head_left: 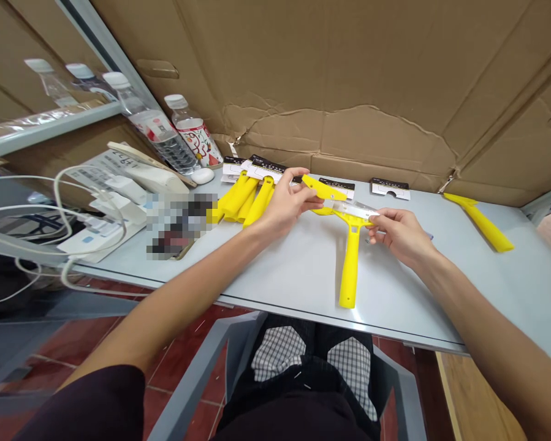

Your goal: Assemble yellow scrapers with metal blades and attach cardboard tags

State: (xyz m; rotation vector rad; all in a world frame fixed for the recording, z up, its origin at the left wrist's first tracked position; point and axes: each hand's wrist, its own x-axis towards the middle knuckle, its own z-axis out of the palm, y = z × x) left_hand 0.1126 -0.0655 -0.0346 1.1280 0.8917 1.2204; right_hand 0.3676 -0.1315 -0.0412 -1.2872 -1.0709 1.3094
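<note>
A yellow scraper [349,269] lies in front of me on the table, its handle pointing towards me. Across its head runs a strip of metal blade [358,210]. My right hand [400,234] pinches the right end of the blade and scraper head between thumb and fingers. In my left hand [290,204] is a separate yellow plastic piece [323,186], tilted over the left end of the blade. My left fingertips hide part of that piece. Whether it touches the blade I cannot tell.
Several yellow scraper handles [258,205] lie left of my hands, near black-and-white cards [390,187] along the cardboard wall. Another yellow scraper [485,226] is at far right. Bottles [195,131], a white cable [61,202] and boxes crowd the left side.
</note>
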